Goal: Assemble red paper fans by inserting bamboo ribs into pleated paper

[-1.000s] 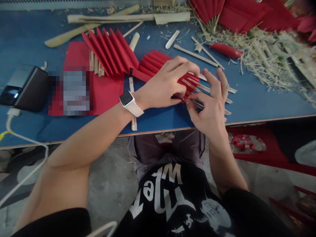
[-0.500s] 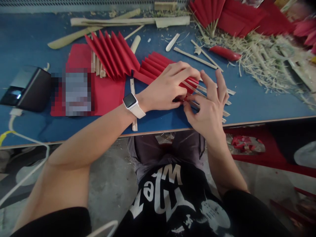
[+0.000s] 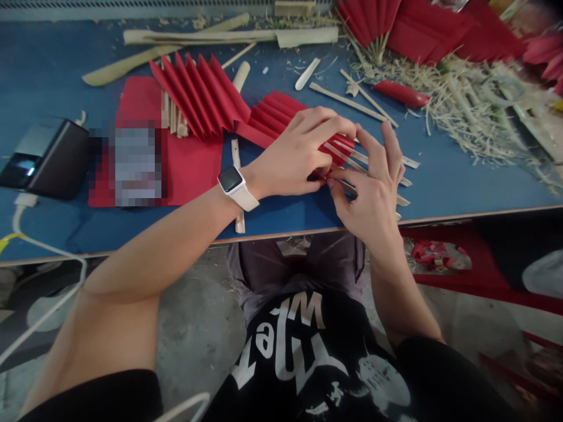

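A long pleated red paper (image 3: 278, 112) zigzags over the blue table, its left folds (image 3: 200, 97) lying loosely spread. Pale bamboo strips (image 3: 405, 179) stick out of its right end, under both hands. My left hand (image 3: 303, 152), with a white watch at the wrist, rests over the right folds, thumb and index finger pinching the paper's near edge. Against those fingertips, my right hand (image 3: 369, 181) pinches at the same edge and a strip, its other fingers bent over the strips. The fingertips partly hide the point where paper and strips meet.
A blurred-out phone-like object (image 3: 137, 167) lies on a flat red sheet (image 3: 193, 176). Further left is a dark device (image 3: 57, 158) with a white cable. Bamboo pieces (image 3: 229, 38), a red-handled tool (image 3: 401, 94), shavings (image 3: 461, 111) and red fans (image 3: 369, 23) lie behind.
Both hands keep nearly the same pose at the paper's edge. The fingers of my right hand have shifted slightly over the strips.
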The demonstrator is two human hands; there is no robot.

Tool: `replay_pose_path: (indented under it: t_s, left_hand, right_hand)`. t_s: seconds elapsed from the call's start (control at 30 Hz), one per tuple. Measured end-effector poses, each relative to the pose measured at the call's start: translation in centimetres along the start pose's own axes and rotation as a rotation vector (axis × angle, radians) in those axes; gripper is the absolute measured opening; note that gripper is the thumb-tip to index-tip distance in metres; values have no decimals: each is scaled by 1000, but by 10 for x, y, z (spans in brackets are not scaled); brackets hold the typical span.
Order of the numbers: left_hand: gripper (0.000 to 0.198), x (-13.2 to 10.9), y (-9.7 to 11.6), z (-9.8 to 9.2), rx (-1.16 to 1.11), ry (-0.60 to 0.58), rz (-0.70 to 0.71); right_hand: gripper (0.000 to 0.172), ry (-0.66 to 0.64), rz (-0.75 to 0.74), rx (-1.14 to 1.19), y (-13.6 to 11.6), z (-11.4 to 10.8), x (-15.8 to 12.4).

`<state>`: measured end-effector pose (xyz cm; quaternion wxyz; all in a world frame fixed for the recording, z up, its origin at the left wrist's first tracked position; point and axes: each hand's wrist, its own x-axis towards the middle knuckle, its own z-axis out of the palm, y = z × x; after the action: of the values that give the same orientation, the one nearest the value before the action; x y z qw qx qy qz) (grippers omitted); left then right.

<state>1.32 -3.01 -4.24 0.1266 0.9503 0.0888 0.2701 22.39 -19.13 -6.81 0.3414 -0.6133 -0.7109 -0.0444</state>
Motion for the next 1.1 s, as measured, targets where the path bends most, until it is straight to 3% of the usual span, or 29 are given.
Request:
replay_pose_path:
  t_s: [0.43,0.7,1.1]
  left_hand:
    - [13,0,4,3,-9,-13,-61]
    - [9,2,5,8,13,-8,-91]
    - [7,-2,5,14,-12,24,-127]
  right_hand:
    - [22,-93,73,86,-5,-8,4]
    - [26,-8,45,93,-11,-3,2]
    - [26,-8,54,82,-9,-1,1]
